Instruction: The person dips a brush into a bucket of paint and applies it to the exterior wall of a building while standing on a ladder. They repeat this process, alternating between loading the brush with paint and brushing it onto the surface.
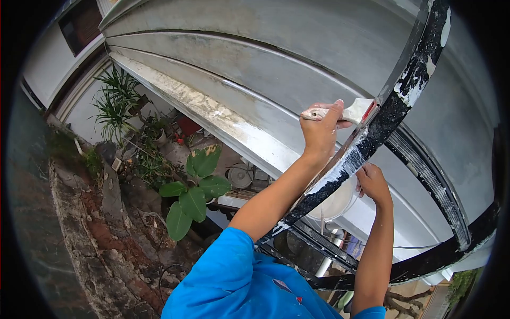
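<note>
Left hand (319,133) clenched round brush (344,113), bristles just beyond the knuckles laid flat against the paint-streaked bar (390,114). Right hand (372,183), below that grip, clasping white pot (336,206), likely kept close for dipping.

bright blue short-sleeved shirt (228,276), small red and navy emblem (284,286) on its front, sleeves ending above the elbows, forearms bare
</note>
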`<action>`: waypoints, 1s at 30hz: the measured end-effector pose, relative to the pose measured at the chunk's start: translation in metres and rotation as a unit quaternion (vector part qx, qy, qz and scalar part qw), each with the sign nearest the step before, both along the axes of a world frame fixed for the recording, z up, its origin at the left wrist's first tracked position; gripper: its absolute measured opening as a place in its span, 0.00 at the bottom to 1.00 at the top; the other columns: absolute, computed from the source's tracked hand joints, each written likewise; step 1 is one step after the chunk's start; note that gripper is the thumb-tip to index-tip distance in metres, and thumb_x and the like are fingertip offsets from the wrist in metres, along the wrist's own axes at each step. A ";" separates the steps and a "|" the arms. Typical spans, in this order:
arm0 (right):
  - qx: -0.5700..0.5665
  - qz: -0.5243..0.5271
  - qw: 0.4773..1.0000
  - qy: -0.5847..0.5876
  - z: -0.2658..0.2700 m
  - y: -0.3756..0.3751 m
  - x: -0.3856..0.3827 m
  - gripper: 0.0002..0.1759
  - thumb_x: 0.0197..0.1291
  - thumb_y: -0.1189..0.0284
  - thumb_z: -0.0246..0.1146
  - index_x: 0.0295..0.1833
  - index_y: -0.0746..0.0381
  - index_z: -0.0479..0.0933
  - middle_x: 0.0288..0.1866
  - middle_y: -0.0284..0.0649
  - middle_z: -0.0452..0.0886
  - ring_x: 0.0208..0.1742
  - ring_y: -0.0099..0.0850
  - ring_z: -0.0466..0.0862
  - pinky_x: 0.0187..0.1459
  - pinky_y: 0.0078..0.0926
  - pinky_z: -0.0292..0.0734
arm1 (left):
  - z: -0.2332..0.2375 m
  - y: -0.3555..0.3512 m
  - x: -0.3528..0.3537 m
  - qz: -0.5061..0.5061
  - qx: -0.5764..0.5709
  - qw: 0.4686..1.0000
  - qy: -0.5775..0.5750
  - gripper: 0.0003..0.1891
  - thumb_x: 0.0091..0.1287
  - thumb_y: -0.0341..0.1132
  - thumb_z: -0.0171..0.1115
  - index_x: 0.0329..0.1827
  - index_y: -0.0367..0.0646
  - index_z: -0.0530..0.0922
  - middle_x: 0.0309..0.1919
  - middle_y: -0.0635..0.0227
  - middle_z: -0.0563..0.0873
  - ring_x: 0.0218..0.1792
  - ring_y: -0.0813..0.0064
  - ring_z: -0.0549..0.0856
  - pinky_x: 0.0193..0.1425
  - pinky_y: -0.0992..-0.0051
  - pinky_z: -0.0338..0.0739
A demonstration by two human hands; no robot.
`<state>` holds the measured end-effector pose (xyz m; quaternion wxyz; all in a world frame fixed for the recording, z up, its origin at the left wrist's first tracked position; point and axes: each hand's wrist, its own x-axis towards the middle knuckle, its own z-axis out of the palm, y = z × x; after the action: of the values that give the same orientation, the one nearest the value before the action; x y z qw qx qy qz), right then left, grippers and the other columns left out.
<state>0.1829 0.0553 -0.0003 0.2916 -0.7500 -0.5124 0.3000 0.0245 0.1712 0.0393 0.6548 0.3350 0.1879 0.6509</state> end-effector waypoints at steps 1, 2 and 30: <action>-0.003 -0.001 1.000 0.004 -0.001 -0.002 0.000 0.19 0.68 0.63 0.54 0.32 0.68 0.73 0.19 0.40 0.74 0.16 0.25 0.76 0.16 0.25 0.73 | -0.002 0.001 0.006 0.015 0.008 1.000 -0.001 0.11 0.62 0.31 0.69 0.31 0.35 0.75 0.29 0.59 0.82 0.27 0.73 0.84 0.28 0.72 0.87; -0.005 -0.003 1.000 0.007 0.000 -0.002 0.001 0.19 0.68 0.63 0.54 0.31 0.68 0.72 0.18 0.40 0.73 0.16 0.26 0.76 0.16 0.25 0.73 | 0.000 0.007 0.011 0.030 0.019 0.999 -0.002 0.11 0.62 0.31 0.69 0.30 0.36 0.75 0.29 0.59 0.82 0.27 0.73 0.84 0.28 0.72 0.87; -0.040 0.021 0.999 -0.016 0.002 0.000 -0.005 0.18 0.69 0.63 0.52 0.32 0.67 0.71 0.17 0.39 0.74 0.14 0.27 0.75 0.16 0.25 0.72 | 0.033 0.165 -0.092 0.303 0.120 0.937 0.122 0.11 0.64 0.30 0.62 0.30 0.31 0.73 0.20 0.56 0.82 0.17 0.70 0.85 0.17 0.77 0.82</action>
<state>0.1776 0.0551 0.0017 0.2471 -0.7545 -0.5205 0.3144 -0.0670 0.3359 0.0722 0.3535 0.4152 0.2792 0.7904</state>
